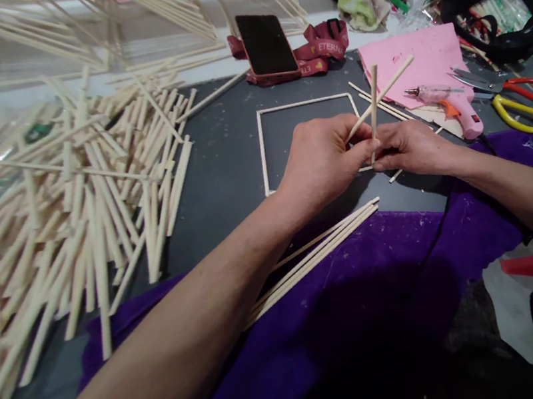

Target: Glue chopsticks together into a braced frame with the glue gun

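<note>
On the far left I see a heap of wooden sticks [70,210] spread over the dark desk [226,172]. Next, my left hand [324,160] pinches one thin stick [384,92] that slants up to the right. It crosses a second stick [373,96], nearly upright, gripped by my right hand [410,148]. Both hands meet above a square stick frame [263,153]. Further right lie a pink glue gun [454,107] and scissors [527,104].

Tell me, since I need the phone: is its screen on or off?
Off: the phone lies face up, its screen black.
</note>
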### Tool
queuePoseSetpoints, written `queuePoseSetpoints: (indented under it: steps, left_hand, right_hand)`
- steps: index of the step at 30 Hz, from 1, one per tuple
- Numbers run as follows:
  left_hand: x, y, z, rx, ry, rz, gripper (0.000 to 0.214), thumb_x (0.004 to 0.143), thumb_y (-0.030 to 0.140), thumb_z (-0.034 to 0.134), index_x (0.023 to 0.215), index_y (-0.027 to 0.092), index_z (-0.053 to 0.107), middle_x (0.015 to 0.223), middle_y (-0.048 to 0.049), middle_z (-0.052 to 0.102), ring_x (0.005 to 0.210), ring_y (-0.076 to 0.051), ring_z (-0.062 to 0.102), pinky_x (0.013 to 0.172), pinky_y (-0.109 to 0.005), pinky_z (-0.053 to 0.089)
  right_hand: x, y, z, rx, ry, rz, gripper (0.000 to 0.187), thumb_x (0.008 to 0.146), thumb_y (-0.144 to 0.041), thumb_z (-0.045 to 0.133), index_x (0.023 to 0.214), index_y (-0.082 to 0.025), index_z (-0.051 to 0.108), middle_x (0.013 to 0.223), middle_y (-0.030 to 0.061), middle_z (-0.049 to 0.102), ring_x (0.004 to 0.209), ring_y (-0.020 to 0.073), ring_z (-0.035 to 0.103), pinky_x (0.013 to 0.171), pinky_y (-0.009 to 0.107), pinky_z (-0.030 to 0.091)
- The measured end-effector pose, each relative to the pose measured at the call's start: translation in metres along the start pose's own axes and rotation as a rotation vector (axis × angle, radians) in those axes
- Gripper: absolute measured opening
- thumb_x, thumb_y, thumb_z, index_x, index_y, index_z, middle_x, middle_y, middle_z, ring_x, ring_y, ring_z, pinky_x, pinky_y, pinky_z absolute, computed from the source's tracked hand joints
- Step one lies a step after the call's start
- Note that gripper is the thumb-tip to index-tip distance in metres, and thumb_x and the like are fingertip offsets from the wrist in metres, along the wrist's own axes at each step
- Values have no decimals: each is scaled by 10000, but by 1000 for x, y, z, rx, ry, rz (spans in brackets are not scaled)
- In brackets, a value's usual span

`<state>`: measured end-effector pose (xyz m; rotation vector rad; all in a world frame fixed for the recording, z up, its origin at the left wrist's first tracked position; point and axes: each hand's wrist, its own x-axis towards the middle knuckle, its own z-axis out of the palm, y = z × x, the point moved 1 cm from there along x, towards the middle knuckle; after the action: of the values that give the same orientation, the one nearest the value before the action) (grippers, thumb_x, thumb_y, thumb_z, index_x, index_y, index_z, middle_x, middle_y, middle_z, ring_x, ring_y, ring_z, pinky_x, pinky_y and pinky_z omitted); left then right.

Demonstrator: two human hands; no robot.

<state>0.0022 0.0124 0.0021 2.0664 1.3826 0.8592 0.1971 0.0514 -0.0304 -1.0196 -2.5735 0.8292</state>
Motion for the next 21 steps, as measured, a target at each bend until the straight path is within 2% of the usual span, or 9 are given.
queuePoseSetpoints:
  steps: [21]
  left_hand:
    - [-3,5,-3,81,-19,-39,119,878,256,653,826,214,752,682,23,670,683,-145,598,709,-285,445]
  right_hand:
    - [4,-7,1,-45,-36,5,143,935,-182,673,929,-198,815,1096,58,754,1024,203,700,848,328,472]
